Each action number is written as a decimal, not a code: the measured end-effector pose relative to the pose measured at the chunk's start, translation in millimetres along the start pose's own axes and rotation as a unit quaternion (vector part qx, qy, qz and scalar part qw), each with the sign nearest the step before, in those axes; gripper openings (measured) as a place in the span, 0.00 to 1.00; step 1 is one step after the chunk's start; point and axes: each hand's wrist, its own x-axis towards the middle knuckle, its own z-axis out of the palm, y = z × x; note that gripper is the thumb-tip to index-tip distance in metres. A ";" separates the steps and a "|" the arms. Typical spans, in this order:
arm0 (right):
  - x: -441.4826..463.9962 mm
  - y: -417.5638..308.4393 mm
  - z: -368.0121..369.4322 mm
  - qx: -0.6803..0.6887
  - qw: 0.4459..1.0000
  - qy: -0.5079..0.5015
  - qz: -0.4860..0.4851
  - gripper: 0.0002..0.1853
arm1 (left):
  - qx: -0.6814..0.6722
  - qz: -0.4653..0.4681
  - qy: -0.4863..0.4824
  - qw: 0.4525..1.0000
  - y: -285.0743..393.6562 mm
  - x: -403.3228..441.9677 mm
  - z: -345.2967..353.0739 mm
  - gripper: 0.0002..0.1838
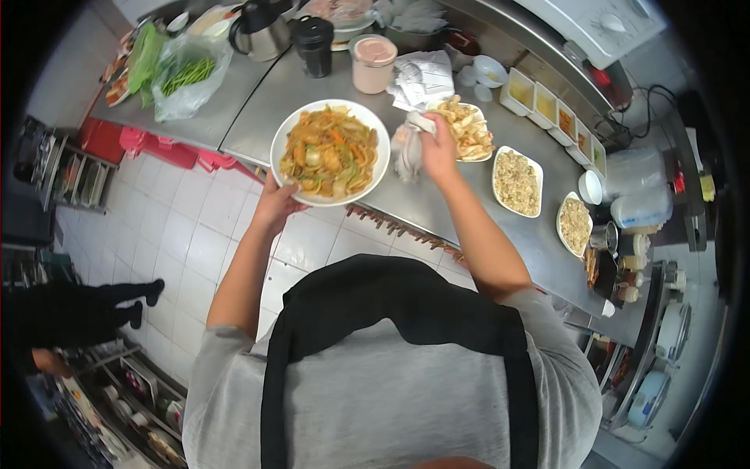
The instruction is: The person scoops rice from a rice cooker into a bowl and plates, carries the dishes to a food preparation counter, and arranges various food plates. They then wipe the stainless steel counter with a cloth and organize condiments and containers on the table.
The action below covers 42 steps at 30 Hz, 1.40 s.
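My left hand (280, 205) grips the near left rim of a round white plate (380, 134), holding it at the counter's front edge. Stir-fried food (331, 152) with cabbage and carrot strips fills the plate. To its right, my right hand (440, 150) is closed around a whitish cloth (407, 148), which hangs bunched towards the plate. Just beyond that hand is a white dish of pale fried pieces (469, 129). Two white dishes of fried rice, one nearer (517, 183) and one farther right (574, 224), stand along the steel counter (426, 205).
A pink-filled tub (373, 64), a black lidded cup (312, 47) and a steel jug (260, 31) stand at the back. Green beans in a plastic bag (187, 76) lie left. Several condiment containers (544, 103) line the right back. Another person (78, 316) is at lower left.
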 end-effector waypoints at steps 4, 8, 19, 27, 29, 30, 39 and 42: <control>-42.0 -43.6 -97.8 0.060 0.994 0.081 0.032 0.07 | -0.038 -0.031 -0.048 0.998 -6.2 -14.7 6.3 0.36; -84.2 -26.7 -205.3 -0.033 0.989 0.141 -0.029 0.05 | -0.122 -0.128 -0.095 0.980 -44.4 -15.9 14.1 0.32; -25.2 52.7 -380.0 -0.318 0.912 0.239 -0.101 0.05 | -0.196 -0.119 -0.048 0.972 -110.3 -48.4 73.8 0.30; 149.4 199.6 -471.1 -0.610 0.788 -0.059 0.058 0.12 | -0.262 -0.100 -0.021 0.960 -181.3 -67.1 148.6 0.27; 161.9 214.6 -468.9 -0.596 0.798 -0.091 0.023 0.14 | -0.271 -0.129 0.009 0.954 -179.7 -82.0 175.5 0.27; 166.1 224.3 -467.5 -0.588 0.802 -0.105 0.005 0.14 | -0.267 -0.116 0.008 0.957 -178.5 -88.4 190.2 0.27; 190.7 262.2 -477.0 -0.607 0.790 -0.083 0.027 0.15 | -0.224 -0.059 0.002 0.973 -173.7 -98.8 265.7 0.28; 180.6 250.7 -477.6 -0.537 0.842 -0.007 0.052 0.14 | -0.227 -0.055 -0.007 0.972 -175.3 -94.8 278.6 0.30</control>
